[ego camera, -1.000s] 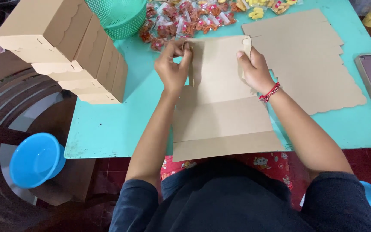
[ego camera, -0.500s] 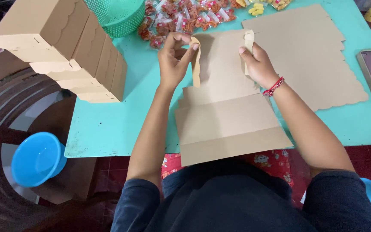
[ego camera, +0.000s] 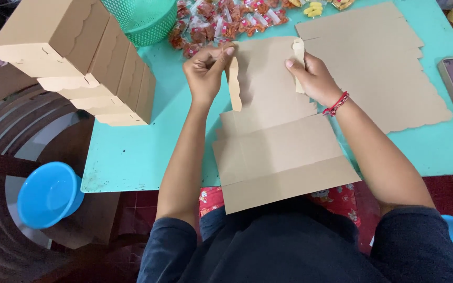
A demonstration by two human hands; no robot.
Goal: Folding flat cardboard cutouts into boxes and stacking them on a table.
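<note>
Both scalloped side flaps now stand more upright on the flat brown cardboard box blank [ego camera: 276,131]. Left hand [ego camera: 204,71] pinches the left flap [ego camera: 234,84]; right hand [ego camera: 313,78] closes on the right flap [ego camera: 299,57].

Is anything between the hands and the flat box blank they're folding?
Nothing visible. The left hand pinches the blank's left scalloped flap and the right hand grips the right flap; both touch the cardboard directly.

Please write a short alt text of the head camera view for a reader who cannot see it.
A person's left hand and right hand fold up the side flaps of a flat brown cardboard box blank on a turquoise table. Finished boxes are stacked at the left.
</note>
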